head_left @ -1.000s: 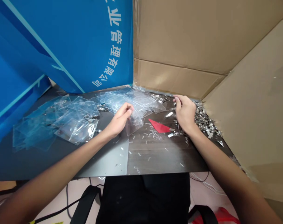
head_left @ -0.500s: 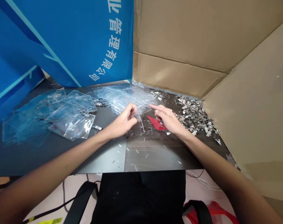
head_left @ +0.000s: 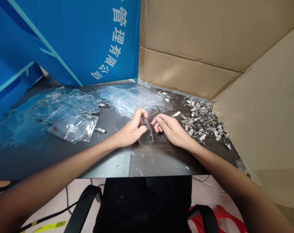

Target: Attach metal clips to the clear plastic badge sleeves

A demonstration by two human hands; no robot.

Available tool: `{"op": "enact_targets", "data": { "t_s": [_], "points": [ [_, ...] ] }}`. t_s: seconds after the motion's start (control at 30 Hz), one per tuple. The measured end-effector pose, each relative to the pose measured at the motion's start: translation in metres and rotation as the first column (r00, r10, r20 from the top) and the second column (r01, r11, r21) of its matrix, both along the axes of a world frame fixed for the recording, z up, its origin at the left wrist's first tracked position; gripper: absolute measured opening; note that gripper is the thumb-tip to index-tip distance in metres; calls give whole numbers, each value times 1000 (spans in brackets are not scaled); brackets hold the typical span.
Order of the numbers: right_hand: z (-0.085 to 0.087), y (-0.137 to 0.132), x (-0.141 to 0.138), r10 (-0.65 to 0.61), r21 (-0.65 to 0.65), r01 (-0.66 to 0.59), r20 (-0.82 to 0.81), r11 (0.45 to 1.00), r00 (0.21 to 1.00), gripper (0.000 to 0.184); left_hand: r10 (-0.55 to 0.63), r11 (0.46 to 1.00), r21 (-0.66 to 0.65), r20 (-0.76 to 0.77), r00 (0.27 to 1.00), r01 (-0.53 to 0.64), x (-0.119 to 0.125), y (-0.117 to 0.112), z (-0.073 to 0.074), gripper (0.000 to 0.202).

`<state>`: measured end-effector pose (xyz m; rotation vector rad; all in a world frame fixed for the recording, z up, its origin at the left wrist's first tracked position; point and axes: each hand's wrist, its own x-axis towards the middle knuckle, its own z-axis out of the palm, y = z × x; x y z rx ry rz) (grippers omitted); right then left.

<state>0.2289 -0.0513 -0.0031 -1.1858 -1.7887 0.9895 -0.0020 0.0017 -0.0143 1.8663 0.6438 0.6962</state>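
Left hand (head_left: 131, 131) pinches a clear vinyl badge holder (head_left: 148, 136); right hand (head_left: 172, 127) curls beside.

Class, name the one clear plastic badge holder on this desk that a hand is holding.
The tilted badge holder pinched in the left hand; the others lie in loose heaps on the desk, untouched.

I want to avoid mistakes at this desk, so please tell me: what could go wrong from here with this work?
The clear plastic badge holder looks thin, so it might slip from the left hand or bend while the right hand works close to it. The metal clips lie in a loose heap near the right hand, so a careless move could scatter them. The small clear plastic pieces on the table may be hard to see and could get mixed in.
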Motion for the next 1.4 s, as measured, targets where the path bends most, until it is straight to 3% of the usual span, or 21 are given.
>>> {"op": "enact_targets", "data": {
  "t_s": [0.23, 0.53, 0.7, 0.87, 1.0, 1.13, 1.27, 1.4],
  "points": [
    [6, -2, 0, -8, 106, 3, 46, 994, 999, 35, 14, 995, 103, 59, 998, -20, 2, -1, 4, 33],
    [7, -6, -1, -46, -111, 50, 32, 993, 998, 21, -81, 990, 120, 46, 996, 75, -3, -3, 12, 47],
    [5, -7, -2, 31, -140, -44, -94, 989, 995, 25, -92, 996, -12, 104, 990, 94, 0, -8, 12, 50],
    [8, -9, -1, 72, -82, -75, -29, 994, 997, 29, 4, 980, -193, 244, 970, 44, 6, -5, 7, 47],
    [10, -7, -4, 168, -88, -170, -34, 982, 985, 25, 129, 920, -392, 251, 959, -21, 4, 1, 5, 54],
    [8, -5, -8, 138, -81, -149, -121, 986, 983, 25, 251, 816, -572, 213, 944, -88, 3, 6, 7, 54],
    [6, -5, -10, 91, -93, -105, -147, 990, 985, 37, 232, 712, -701, 263, 936, 20, 3, 5, 13, 59],
    [10, -7, -9, 101, -101, -111, -94, 989, 990, 50, 144, 688, -717, 283, 948, 109, 2, 1, 15, 77]
  ]
}}
